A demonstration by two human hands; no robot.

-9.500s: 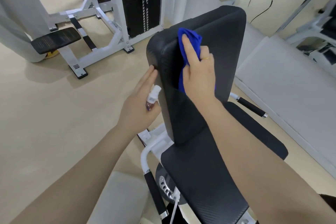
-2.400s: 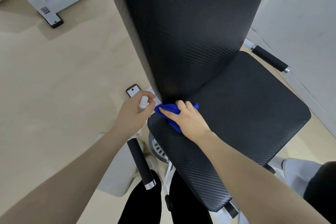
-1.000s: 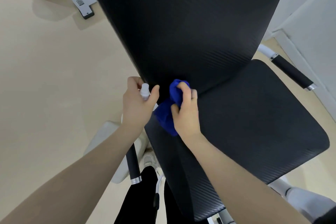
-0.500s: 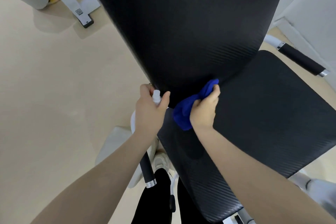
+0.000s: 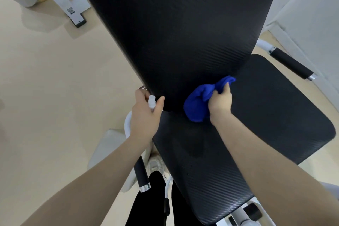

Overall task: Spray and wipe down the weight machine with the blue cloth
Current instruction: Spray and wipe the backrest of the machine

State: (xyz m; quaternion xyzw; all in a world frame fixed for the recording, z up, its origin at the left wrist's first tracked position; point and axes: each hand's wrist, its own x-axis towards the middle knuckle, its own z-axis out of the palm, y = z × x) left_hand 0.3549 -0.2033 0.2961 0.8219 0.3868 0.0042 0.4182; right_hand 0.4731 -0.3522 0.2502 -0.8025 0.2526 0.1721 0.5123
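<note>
The weight machine's black backrest point(image 5: 179, 29) fills the upper middle, and its black seat pad point(image 5: 271, 115) spreads to the lower right. My right hand point(image 5: 219, 104) grips the bunched blue cloth point(image 5: 198, 102) and holds it in the crease where backrest meets seat. My left hand point(image 5: 145, 115) holds a small white spray bottle point(image 5: 151, 102) at the backrest's lower left corner; only the bottle's top shows above my fingers.
A black-gripped handle point(image 5: 291, 65) sticks out at the right of the seat, another handle point(image 5: 141, 174) below my left wrist. A white frame foot point(image 5: 71, 13) of a neighbouring machine stands on the beige floor at upper left. My shoe point(image 5: 156, 165) is under the seat.
My right hand has slid the blue cloth to the right along the crease between backrest and seat. My left hand has stayed at the backrest corner with the bottle.
</note>
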